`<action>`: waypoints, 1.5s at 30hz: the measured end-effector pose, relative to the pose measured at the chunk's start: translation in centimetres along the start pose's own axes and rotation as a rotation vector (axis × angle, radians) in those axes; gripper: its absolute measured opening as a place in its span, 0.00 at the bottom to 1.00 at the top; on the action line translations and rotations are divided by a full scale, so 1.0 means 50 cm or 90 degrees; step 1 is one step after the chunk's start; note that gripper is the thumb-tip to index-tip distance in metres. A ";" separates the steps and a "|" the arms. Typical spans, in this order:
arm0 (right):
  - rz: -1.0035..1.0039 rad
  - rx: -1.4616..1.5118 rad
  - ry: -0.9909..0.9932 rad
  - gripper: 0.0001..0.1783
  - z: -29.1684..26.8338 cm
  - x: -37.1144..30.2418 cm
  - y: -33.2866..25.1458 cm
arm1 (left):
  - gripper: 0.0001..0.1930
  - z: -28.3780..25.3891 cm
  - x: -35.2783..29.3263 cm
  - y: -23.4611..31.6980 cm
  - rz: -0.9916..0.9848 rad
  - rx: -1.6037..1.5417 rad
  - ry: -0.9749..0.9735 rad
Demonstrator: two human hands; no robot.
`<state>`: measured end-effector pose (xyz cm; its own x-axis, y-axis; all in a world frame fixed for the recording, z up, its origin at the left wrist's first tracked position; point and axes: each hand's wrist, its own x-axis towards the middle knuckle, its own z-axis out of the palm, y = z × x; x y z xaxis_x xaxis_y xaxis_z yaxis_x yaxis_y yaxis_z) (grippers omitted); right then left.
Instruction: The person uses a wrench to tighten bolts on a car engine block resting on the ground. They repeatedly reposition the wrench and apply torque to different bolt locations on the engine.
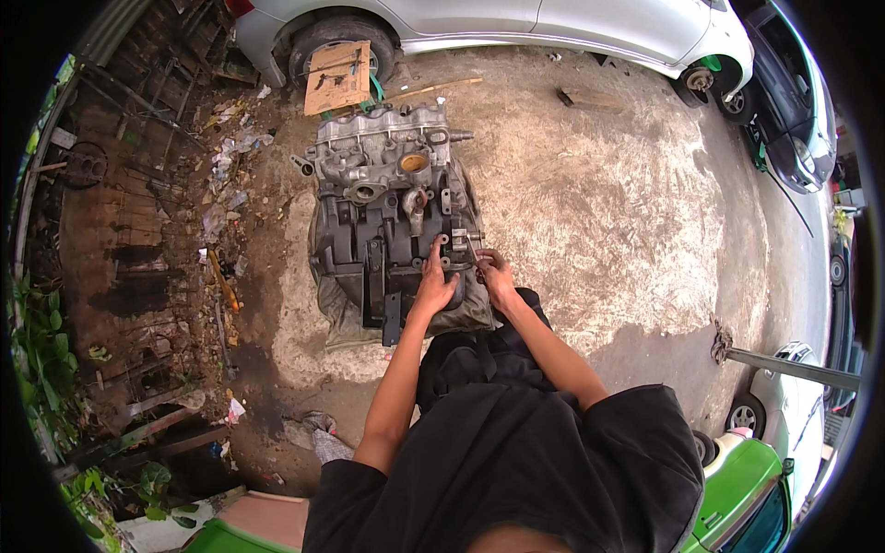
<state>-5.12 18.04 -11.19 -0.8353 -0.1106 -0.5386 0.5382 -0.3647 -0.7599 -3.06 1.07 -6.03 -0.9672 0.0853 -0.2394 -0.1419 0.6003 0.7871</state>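
An engine block (346,230) lies in front of me on a dark cloth (470,316), with a lighter metal cylinder head (369,129) at its far end. My left hand (435,288) rests on the near right part of the block, its fingers stretched out and thumb apart. Just right of it, my right hand (496,280) is closed around a thin metal tool (474,251). The tool reaches toward a small silver metal fitting (459,241) on the block. Its exact kind is too small to tell.
Beyond the engine stands a silver car (479,20), with a flat cardboard piece (338,78) by its wheel. Rubbish litters the dirt at left, near an orange-yellow object (223,280). A wooden block (590,100) lies on the concrete. Green vehicle parts (737,493) show at lower right.
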 end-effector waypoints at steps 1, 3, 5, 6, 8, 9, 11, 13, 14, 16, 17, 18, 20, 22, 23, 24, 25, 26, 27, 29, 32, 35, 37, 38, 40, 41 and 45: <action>0.003 -0.016 0.011 0.17 0.002 -0.001 0.000 | 0.49 0.001 -0.001 -0.002 0.000 0.002 -0.002; -0.004 -0.009 0.009 0.17 0.006 -0.003 0.001 | 0.49 0.002 -0.002 -0.004 0.015 0.005 0.006; -0.002 -0.015 0.017 0.17 0.010 -0.005 0.001 | 0.49 0.002 -0.001 -0.004 0.012 0.008 0.007; 0.000 -0.022 0.020 0.17 0.011 -0.006 0.000 | 0.48 0.003 -0.001 -0.004 0.005 0.008 0.007; 0.000 -0.034 0.022 0.17 0.011 -0.009 -0.001 | 0.48 0.004 -0.001 -0.002 -0.002 0.006 0.006; -0.001 -0.039 0.021 0.17 0.011 -0.011 -0.001 | 0.48 0.004 -0.001 -0.002 -0.004 0.004 0.005; -0.006 -0.051 0.021 0.17 0.011 -0.014 -0.001 | 0.48 0.004 -0.001 -0.003 -0.004 0.004 0.004; -0.003 -0.073 0.029 0.18 0.012 -0.016 0.000 | 0.48 0.005 0.000 -0.005 -0.009 0.008 0.001; -0.015 -0.082 0.020 0.18 0.013 -0.016 0.001 | 0.49 0.006 0.000 -0.005 -0.002 0.008 0.007; -0.009 -0.123 0.027 0.19 0.014 -0.015 0.003 | 0.49 0.008 0.000 -0.007 -0.010 0.010 0.003; -0.024 -0.123 0.013 0.19 0.016 -0.013 0.004 | 0.49 0.008 0.000 -0.007 0.002 0.010 0.011; -0.031 -0.134 0.010 0.20 0.017 -0.012 0.006 | 0.49 0.008 0.000 -0.008 0.008 0.010 0.015; -0.040 -0.157 0.007 0.21 0.020 -0.010 0.009 | 0.49 0.008 0.000 -0.007 0.010 0.012 0.019; -0.035 -0.189 0.011 0.22 0.021 -0.011 0.011 | 0.50 0.009 -0.001 -0.005 -0.004 0.013 0.012; -0.060 -0.216 0.005 0.23 0.022 -0.012 0.009 | 0.50 0.009 -0.001 -0.004 -0.001 0.009 0.018; -0.076 -0.248 0.002 0.23 0.023 -0.014 0.006 | 0.50 0.009 -0.002 -0.003 -0.005 0.006 0.020; -0.073 -0.284 0.009 0.24 0.026 -0.017 0.001 | 0.50 0.009 -0.002 -0.002 -0.009 0.002 0.022; -0.138 -0.334 0.002 0.23 0.029 -0.022 -0.006 | 0.50 0.008 -0.003 -0.001 -0.006 0.000 0.023; -0.184 -0.389 0.003 0.22 0.033 -0.027 -0.015 | 0.50 0.008 -0.003 -0.001 -0.002 -0.002 0.024; -0.259 -0.474 0.013 0.19 0.045 -0.042 -0.039 | 0.50 0.007 -0.004 -0.002 0.007 -0.002 0.028; -0.354 -0.532 0.039 0.13 0.065 -0.066 -0.084 | 0.49 0.009 -0.003 -0.005 0.020 -0.004 0.028; -0.433 -0.508 0.066 0.09 0.088 -0.065 -0.123 | 0.49 0.010 0.000 -0.008 0.025 -0.018 0.019; -0.422 -0.480 0.086 0.08 0.100 -0.043 -0.145 | 0.49 0.011 -0.001 -0.010 0.020 -0.024 0.018; -0.436 -0.484 0.093 0.08 0.104 -0.030 -0.153 | 0.49 0.011 -0.001 -0.011 0.028 -0.022 0.025; -0.432 -0.492 0.115 0.08 0.108 0.000 -0.165 | 0.49 0.012 -0.003 -0.011 0.016 -0.018 0.019; -0.426 -0.480 0.125 0.09 0.110 0.017 -0.168 | 0.49 0.012 -0.003 -0.011 0.021 -0.018 0.023; -0.393 -0.449 0.147 0.12 0.110 0.102 -0.167 | 0.49 0.014 -0.003 -0.014 0.020 -0.009 0.025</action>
<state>-14.48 15.46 -5.58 -0.9915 0.1271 0.0286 0.0178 0.3495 -0.9368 -2.64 1.21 -6.94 -0.9786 0.0733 -0.1923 -0.1136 0.5867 0.8018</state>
